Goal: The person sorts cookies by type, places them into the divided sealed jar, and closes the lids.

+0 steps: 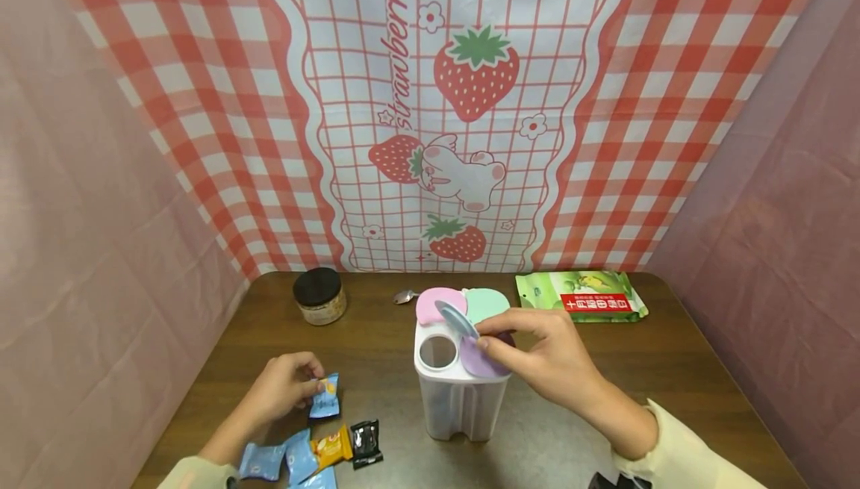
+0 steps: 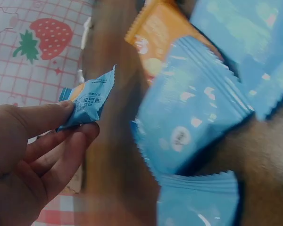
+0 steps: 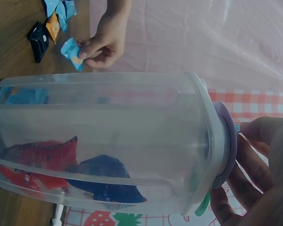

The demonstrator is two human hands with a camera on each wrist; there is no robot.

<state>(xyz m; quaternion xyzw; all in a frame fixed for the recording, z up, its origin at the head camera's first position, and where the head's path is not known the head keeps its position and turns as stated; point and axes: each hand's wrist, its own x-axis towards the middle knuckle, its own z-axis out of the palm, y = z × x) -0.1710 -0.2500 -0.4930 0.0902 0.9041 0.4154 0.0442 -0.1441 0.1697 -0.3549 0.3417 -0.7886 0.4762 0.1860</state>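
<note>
My left hand (image 1: 287,384) pinches a small blue snack packet (image 1: 325,396) between thumb and fingers, above the loose packets at the table's front left. My right hand (image 1: 547,351) pinches the light blue lid (image 1: 457,320) of a clear storage container (image 1: 463,403), holding it tilted up so the round opening (image 1: 437,352) under it shows. Pink (image 1: 440,304), mint (image 1: 487,304) and purple (image 1: 485,357) lids cover the other sections. In the right wrist view, a red packet (image 3: 42,157), a dark blue packet (image 3: 106,181) and a blue packet (image 3: 23,95) lie inside the container.
Several blue packets (image 1: 301,455), an orange packet (image 1: 332,447) and a black packet (image 1: 366,443) lie front left. A black-lidded jar (image 1: 319,296), a spoon (image 1: 404,297) and a green package (image 1: 583,296) stand or lie toward the back. Fabric walls enclose the wooden table (image 1: 645,369).
</note>
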